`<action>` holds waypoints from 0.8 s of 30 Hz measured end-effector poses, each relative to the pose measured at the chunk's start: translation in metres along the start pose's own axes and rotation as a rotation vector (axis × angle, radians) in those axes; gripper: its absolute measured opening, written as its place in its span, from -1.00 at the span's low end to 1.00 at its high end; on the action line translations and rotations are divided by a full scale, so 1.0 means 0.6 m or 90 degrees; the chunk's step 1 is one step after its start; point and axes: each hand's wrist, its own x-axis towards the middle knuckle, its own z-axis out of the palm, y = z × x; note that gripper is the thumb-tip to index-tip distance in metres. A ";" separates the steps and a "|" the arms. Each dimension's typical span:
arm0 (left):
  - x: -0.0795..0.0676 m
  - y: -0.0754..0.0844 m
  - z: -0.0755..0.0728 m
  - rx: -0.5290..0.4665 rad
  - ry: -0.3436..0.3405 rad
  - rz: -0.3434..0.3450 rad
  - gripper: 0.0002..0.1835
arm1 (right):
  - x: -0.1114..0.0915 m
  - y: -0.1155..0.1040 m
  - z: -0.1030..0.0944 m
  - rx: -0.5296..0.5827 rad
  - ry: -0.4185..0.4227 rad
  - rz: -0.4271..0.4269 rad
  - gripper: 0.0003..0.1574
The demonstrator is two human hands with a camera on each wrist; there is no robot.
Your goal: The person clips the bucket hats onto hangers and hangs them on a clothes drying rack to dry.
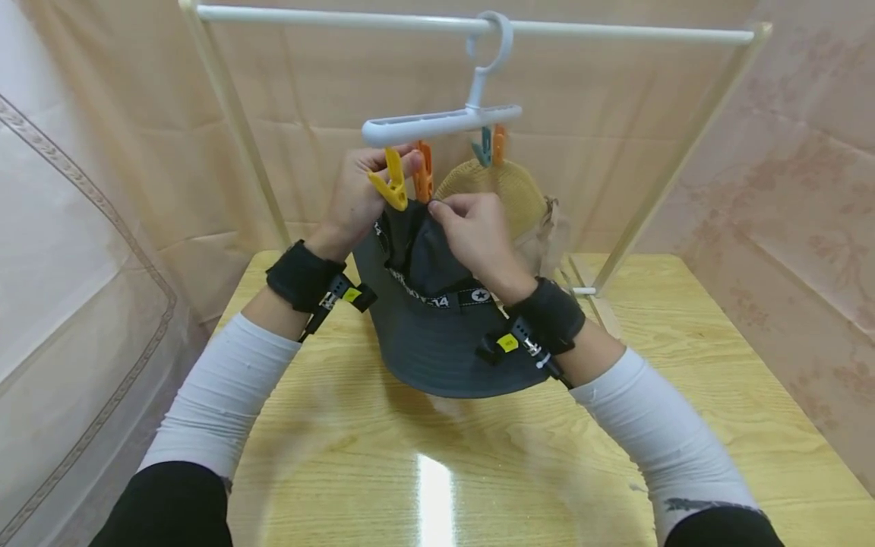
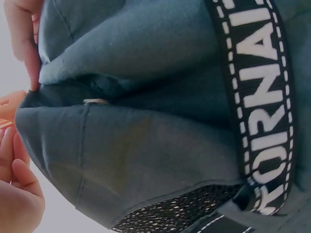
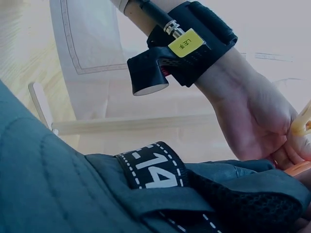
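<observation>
A dark grey-green brimmed hat [image 1: 437,357], with a black band [image 2: 262,92] in white lettering, hangs crown up below the hanger. My right hand [image 1: 481,239] pinches the top of its crown between thumb and forefinger. Just above that pinch, my left hand [image 1: 358,194] holds an orange clothespin [image 1: 423,173], whose lower end is right at the fabric. Next to my left fingers, a yellow clothespin [image 1: 393,181] hangs from the left end of the white hanger [image 1: 437,125]. In the left wrist view, folds of the crown [image 2: 121,145] gather toward the fingers.
The hanger hooks over a white rod [image 1: 328,17] on a wooden stand [image 1: 235,121]. A mustard hat [image 1: 513,190] hangs behind, held by a teal clothespin [image 1: 484,147] and another orange clothespin [image 1: 499,144]. Below is a wooden table [image 1: 342,471]; curtains surround it.
</observation>
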 end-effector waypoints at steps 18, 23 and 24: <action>-0.009 -0.006 -0.007 -0.015 0.015 -0.002 -0.58 | 0.003 -0.012 -0.003 0.039 0.006 -0.014 -0.72; -0.012 -0.009 -0.008 0.018 0.018 -0.002 -0.74 | 0.005 -0.009 -0.006 0.019 0.001 -0.020 -0.73; -0.012 -0.009 -0.008 0.025 0.017 0.000 -0.75 | 0.005 -0.008 -0.007 0.012 -0.002 -0.019 -0.73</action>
